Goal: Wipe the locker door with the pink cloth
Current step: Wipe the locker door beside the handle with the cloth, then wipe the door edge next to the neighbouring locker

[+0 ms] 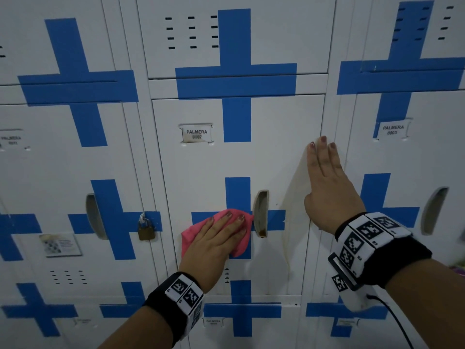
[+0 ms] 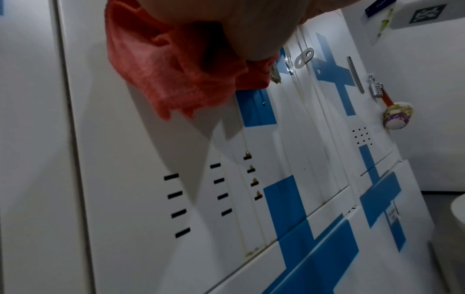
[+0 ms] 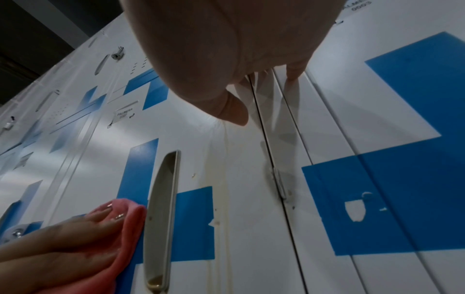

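Observation:
The white locker door (image 1: 201, 172) with blue cross tape and a "PALMERA 0007" label fills the middle of the head view. My left hand (image 1: 216, 240) lies flat with straight fingers on the pink cloth (image 1: 193, 235), pressing it to the door just left of the recessed handle (image 1: 261, 212). The left wrist view shows the bunched pink cloth (image 2: 163, 69) under my palm. My right hand (image 1: 327, 182) rests flat, fingers straight, on the door's right edge above the handle. In the right wrist view my right hand (image 3: 226, 59) touches the door seam, with the pink cloth (image 3: 125, 238) at lower left.
A brass padlock (image 1: 145, 229) hangs on the locker to the left. Neighbouring lockers (image 1: 402, 172) carry blue crosses and recessed handles. A combination lock with a round keyring charm (image 2: 397, 115) hangs on a locker further right. Yellowish stains run down the door's right part (image 1: 289, 222).

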`<state>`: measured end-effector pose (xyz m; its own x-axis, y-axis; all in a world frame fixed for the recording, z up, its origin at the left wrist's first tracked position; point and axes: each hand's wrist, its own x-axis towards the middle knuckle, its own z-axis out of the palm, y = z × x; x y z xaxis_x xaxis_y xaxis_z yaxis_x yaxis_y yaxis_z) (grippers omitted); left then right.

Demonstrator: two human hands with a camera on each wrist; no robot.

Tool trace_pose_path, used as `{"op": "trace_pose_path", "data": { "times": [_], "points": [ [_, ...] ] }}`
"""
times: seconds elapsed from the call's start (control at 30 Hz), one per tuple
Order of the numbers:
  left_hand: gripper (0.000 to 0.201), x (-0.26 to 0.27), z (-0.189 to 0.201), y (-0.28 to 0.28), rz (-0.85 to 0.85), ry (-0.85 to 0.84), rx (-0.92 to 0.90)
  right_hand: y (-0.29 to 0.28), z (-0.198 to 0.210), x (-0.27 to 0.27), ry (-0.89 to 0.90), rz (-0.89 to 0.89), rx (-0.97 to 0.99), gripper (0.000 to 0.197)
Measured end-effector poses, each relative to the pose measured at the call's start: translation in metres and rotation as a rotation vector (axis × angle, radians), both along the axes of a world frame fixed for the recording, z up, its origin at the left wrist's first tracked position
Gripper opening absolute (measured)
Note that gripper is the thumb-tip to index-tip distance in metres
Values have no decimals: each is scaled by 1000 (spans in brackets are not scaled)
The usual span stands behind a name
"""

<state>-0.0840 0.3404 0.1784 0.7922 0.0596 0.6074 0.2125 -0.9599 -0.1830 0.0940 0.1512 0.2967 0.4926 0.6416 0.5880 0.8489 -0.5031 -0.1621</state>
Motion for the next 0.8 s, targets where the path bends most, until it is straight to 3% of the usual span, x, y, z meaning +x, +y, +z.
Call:
{"op": "trace_pose_path", "data": {
  "times": [0.17, 0.3, 0.4, 0.5, 0.63, 0.7, 0.8],
  "points": [
    [74, -1, -5, 3, -57, 4, -3, -1, 0, 3, 3, 23, 32, 87],
    [54, -1, 13, -5, -114, -49, -93, -5, 3, 0, 6, 55, 77, 83],
    [27, -5, 38, -26, -182, -177, -436, -8, 4, -11, 51, 95, 124, 77],
    [24, -6, 59, -37, -247, -265, -790, -8, -5, -30, 110, 191, 166, 66],
    [22, -2, 85, -55, -425, -372, -1089, -5, -16, -56, 359, 295, 233, 40],
    [21, 1, 95, -69, -520, -375, -1216, -3, -16, -65, 546, 342, 248, 37],
    [27, 6, 101, -81, -639, -304, -1233, -4, -11, -72, 825, 475, 377, 23]
  ]
}}
